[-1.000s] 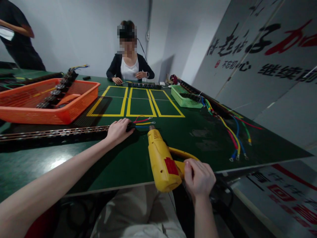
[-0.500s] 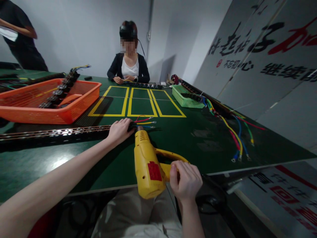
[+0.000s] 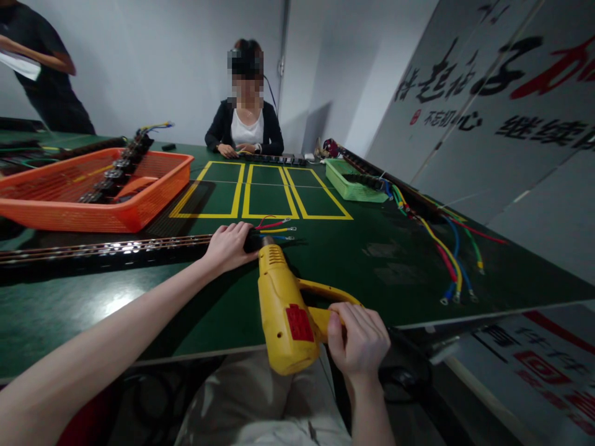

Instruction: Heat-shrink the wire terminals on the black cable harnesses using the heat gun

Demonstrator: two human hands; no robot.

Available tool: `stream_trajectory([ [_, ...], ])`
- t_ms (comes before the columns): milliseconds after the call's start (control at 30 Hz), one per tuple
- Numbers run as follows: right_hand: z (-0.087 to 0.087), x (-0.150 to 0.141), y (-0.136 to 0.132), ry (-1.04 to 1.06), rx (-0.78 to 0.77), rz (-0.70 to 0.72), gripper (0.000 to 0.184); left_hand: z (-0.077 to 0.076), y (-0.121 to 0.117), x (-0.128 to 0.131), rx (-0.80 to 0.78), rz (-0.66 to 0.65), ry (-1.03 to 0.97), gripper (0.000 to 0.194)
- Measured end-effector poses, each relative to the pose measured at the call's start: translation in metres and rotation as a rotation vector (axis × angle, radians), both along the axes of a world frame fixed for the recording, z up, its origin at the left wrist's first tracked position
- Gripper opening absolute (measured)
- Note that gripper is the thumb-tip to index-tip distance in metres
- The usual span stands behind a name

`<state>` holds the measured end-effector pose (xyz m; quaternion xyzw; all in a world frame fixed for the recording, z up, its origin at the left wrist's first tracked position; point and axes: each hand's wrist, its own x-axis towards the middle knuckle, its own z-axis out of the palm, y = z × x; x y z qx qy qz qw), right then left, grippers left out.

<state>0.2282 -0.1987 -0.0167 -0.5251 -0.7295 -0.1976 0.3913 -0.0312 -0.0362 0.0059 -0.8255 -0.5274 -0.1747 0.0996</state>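
Head view shows the right hand (image 3: 360, 337) clamped around the handle of the yellow heat gun (image 3: 283, 310), its nozzle (image 3: 266, 241) just beside the colored wires (image 3: 277, 230) on the table (image 3: 339, 254). The left hand (image 3: 232, 246) grips the strip (image 3: 116, 249) near its wired end. Heating seems in hand, calling for steady aim.

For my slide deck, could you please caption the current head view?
Right hand holds a yellow heat gun, nozzle near wires beside the left hand.

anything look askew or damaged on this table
One thing: the black strip in the orange basket leans at a slant, its wired end sticking out above the rim, while the long strip under the left hand lies flat. No spill or damage shows.
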Motion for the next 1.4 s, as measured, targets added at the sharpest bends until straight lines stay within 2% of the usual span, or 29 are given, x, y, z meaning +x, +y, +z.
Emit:
stream_trajectory([
  [467,0.002,0.020,0.001,-0.046,0.018,-0.015,0.023,0.003,0.001,-0.004,-0.077,-0.020,-0.048,0.056],
  [667,0.001,0.020,0.001,-0.053,0.011,-0.018,0.023,0.007,0.004,-0.011,-0.111,-0.098,-0.008,0.061],
  [900,0.000,0.019,0.001,-0.038,0.005,-0.021,0.025,0.009,0.009,-0.024,-0.192,-0.239,-0.112,0.061],
  [1167,-0.002,0.018,0.002,0.004,0.010,-0.034,0.026,0.003,0.015,-0.031,-0.228,-0.288,-0.065,0.058],
  [1400,-0.003,0.002,-0.002,0.027,0.031,-0.055,0.023,0.008,0.016,-0.036,-0.270,-0.290,-0.070,0.057],
])
